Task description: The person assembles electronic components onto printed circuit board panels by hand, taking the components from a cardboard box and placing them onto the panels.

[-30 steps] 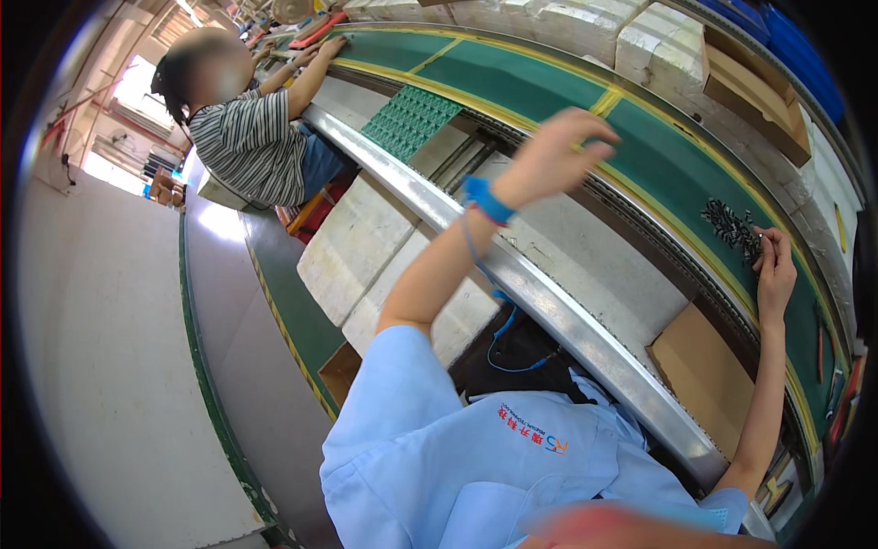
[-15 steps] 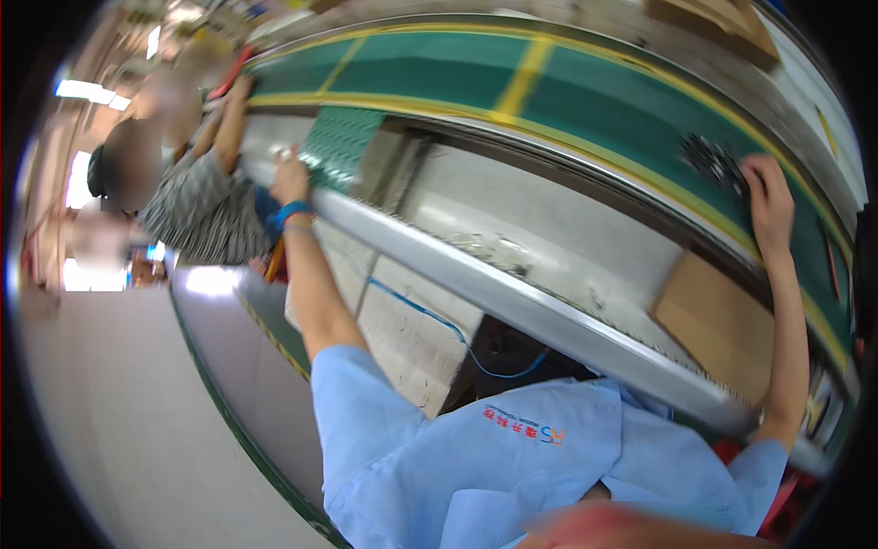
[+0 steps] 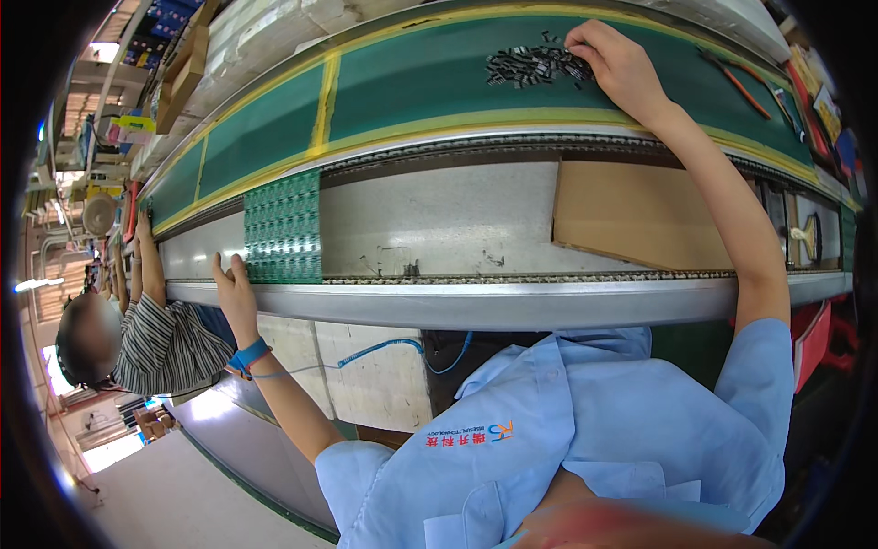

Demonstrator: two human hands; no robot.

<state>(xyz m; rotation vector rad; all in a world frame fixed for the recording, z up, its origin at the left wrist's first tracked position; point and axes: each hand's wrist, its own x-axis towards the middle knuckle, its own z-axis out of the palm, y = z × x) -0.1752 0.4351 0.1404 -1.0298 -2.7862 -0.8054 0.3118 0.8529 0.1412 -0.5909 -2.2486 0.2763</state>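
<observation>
A green circuit board panel point(image 3: 282, 229) with rows of small shiny parts lies across the rails of a conveyor. Beside its lower left corner is my left hand point(image 3: 236, 297), thumb and a finger raised and apart, a blue strap point(image 3: 249, 355) round the wrist. Up on the green work surface, my right hand point(image 3: 622, 69) reaches into the right side of a pile of small black components point(image 3: 535, 66). Its fingertips are pinched together. Whatever sits between them is too small to make out.
Pliers with red handles point(image 3: 745, 91) lie right of the pile. A brown cardboard piece point(image 3: 631, 215) rests inside the conveyor, behind its metal front rail point(image 3: 512, 297). At far left a person in a striped shirt point(image 3: 169, 343) reaches to the line. A blue coiled cord point(image 3: 380, 349) hangs below the rail.
My view has turned and levelled, so the whole line sits differently in it. My right hand stays at the black components, its fingers now pinched. My left hand remains by the panel's left edge.
</observation>
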